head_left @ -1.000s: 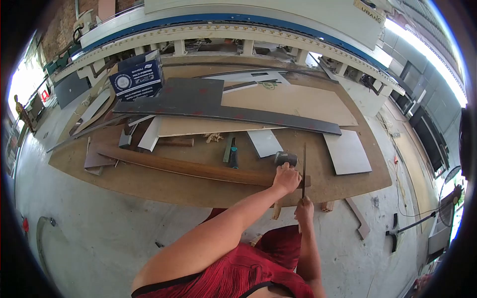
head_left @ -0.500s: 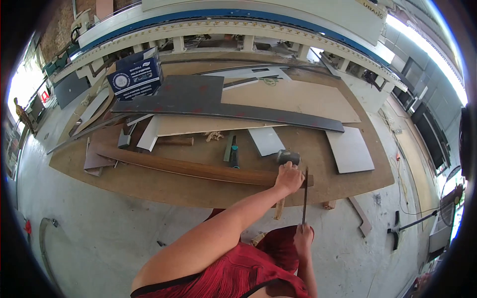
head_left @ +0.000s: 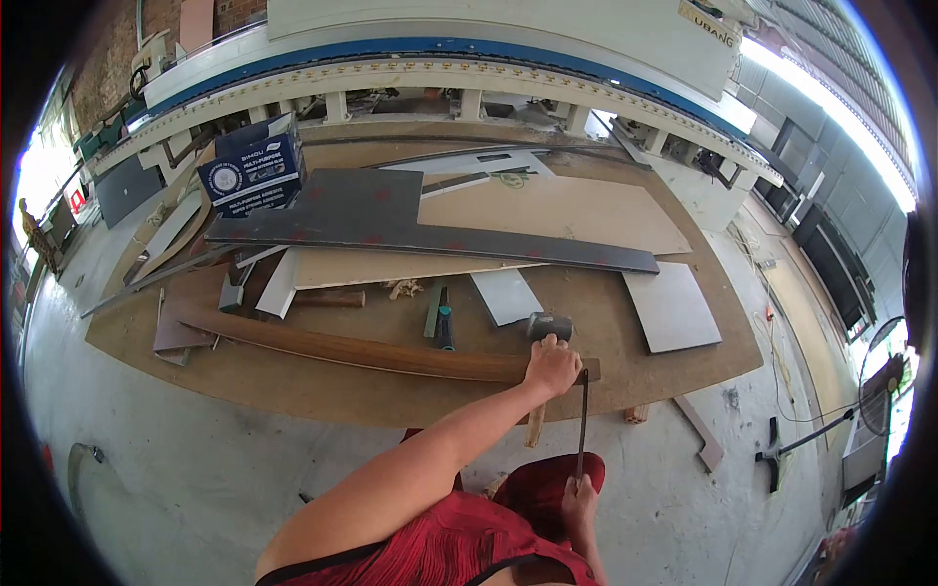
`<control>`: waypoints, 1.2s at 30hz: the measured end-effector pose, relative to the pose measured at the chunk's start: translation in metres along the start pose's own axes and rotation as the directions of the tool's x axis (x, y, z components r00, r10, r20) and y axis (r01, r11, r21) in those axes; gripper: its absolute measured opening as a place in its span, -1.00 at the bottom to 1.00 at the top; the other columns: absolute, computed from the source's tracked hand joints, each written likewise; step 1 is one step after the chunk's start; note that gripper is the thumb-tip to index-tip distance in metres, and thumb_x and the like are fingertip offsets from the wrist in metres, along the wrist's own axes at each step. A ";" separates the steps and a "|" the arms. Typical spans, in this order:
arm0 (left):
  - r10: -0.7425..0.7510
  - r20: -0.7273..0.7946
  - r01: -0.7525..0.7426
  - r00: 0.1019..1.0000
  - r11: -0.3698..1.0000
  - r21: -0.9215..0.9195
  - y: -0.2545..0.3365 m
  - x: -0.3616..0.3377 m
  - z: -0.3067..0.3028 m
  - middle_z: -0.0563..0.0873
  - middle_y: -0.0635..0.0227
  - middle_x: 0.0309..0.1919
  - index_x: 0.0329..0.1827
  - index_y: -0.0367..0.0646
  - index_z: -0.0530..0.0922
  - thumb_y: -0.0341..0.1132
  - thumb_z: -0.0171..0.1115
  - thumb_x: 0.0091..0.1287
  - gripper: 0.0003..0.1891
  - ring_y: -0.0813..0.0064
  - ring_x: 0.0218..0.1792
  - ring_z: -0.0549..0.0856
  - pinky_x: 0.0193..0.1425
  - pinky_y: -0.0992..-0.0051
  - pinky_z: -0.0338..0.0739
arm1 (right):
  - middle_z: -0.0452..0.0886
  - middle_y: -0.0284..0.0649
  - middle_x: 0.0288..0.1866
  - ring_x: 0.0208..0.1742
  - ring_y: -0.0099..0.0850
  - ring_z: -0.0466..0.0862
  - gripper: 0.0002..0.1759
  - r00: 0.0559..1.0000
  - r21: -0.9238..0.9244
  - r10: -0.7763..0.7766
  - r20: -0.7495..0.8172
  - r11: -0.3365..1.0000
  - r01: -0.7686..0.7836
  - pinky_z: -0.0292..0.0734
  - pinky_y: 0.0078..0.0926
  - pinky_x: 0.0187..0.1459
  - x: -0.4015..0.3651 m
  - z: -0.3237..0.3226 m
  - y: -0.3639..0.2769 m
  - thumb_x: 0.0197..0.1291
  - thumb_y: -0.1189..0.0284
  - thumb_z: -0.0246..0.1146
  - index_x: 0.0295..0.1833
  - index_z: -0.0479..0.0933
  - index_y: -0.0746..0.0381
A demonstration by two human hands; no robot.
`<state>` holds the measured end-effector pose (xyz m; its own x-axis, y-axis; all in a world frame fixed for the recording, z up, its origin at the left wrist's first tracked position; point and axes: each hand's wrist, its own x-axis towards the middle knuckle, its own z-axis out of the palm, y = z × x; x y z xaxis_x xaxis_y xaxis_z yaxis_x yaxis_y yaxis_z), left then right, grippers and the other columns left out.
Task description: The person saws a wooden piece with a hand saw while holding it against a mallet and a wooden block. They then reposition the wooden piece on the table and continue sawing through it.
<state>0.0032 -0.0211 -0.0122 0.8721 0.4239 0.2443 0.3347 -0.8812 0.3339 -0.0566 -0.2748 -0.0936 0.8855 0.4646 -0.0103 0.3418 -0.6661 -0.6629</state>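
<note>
My left hand [head_left: 553, 368] is closed over the right end of a long, curved brown wooden rail [head_left: 391, 359], pressing it from above. A hammer with a dark head [head_left: 550, 326] lies just beyond my fingers, its wooden handle [head_left: 534, 427] showing below my forearm. My right hand [head_left: 579, 498] is wrapped round the lower end of a long, thin dark blade-like tool [head_left: 583, 420], seen edge-on. Its far end meets the rail close to the right of my left hand. A chisel-like tool with a black and teal handle [head_left: 446, 325] lies beyond the rail.
Dark panels [head_left: 381, 210], beige boards [head_left: 547, 215] and white pieces [head_left: 674, 308] cover the back of the low brown board [head_left: 322, 400]. A blue box [head_left: 252, 174] stands at the left. Behind runs a large machine [head_left: 459, 68]; a fan [head_left: 879, 400] is at the right.
The blade-like tool and my right hand have come back toward my body. My left hand stays on the rail. The whole view has shifted slightly.
</note>
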 end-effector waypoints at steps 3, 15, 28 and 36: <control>0.005 -0.026 -0.005 1.000 1.000 0.003 0.000 -0.002 0.002 0.64 0.27 -0.26 -0.41 -0.16 0.65 -0.16 -0.03 0.26 -0.67 0.30 -0.06 0.47 -0.03 0.22 0.35 | 0.49 0.05 -0.55 -0.48 0.00 0.53 -0.75 1.000 0.003 -0.008 0.019 1.000 0.008 0.37 -0.11 -0.46 0.003 -0.001 0.000 0.24 0.36 0.06 -0.38 0.34 0.33; 0.005 -0.012 -0.004 1.000 0.999 0.049 -0.001 -0.001 0.003 0.63 0.29 -0.25 -0.40 -0.17 0.65 -0.16 -0.04 0.26 -0.66 0.30 -0.07 0.47 -0.04 0.23 0.37 | 0.54 0.15 -0.39 -0.25 0.13 0.54 -0.75 0.999 -0.007 -0.017 0.040 1.000 0.017 0.38 0.01 -0.26 0.087 0.009 -0.027 0.23 0.31 0.02 -0.31 0.39 0.31; 0.003 0.009 -0.003 1.000 0.999 0.033 0.000 -0.001 0.005 0.62 0.29 -0.21 -0.36 -0.14 0.66 -0.14 -0.04 0.26 -0.66 0.31 -0.02 0.43 -0.02 0.20 0.34 | 0.54 0.12 -0.46 -0.33 0.13 0.56 -0.74 0.981 0.176 0.156 0.112 0.969 -0.174 0.40 -0.01 -0.33 0.095 0.005 -0.055 0.23 0.29 0.03 -0.29 0.40 0.30; 0.014 -0.029 -0.013 0.999 1.000 0.025 -0.002 0.000 0.005 0.63 0.29 -0.26 -0.40 -0.16 0.66 -0.14 -0.03 0.25 -0.66 0.30 -0.05 0.46 -0.04 0.22 0.36 | 0.51 0.04 -0.54 -0.46 -0.01 0.55 -0.75 1.000 0.056 0.021 -0.003 0.998 -0.020 0.38 -0.10 -0.43 0.053 0.021 -0.006 0.25 0.32 0.04 -0.35 0.35 0.30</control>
<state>0.0041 -0.0207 -0.0179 0.8659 0.4174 0.2756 0.3320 -0.8918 0.3075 -0.0182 -0.2341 -0.1060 0.8933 0.4488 -0.0216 0.3054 -0.6417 -0.7035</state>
